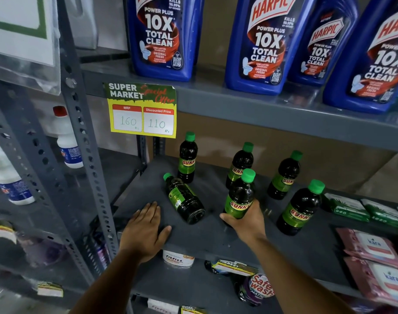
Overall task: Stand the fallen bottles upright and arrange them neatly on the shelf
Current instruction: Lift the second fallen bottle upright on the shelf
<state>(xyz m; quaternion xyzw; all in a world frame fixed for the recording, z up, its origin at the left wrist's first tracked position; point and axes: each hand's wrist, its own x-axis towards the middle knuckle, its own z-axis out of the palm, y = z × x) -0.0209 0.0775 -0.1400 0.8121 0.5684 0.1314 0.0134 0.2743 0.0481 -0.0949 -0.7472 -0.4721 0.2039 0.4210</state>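
Bottle [238, 198] upright, seemingly wrapped by right-hand fingers [227, 217].

Front of shelf [207, 241] bare, open reach. 1 fallen bottle [184, 199] lies left-centre; 4 upright bottles [284, 175] crowd back and right.

One fallen bottle [184, 198], five upright bottles [284, 176]

Harpic bottles [164, 37] cropped by top edge.
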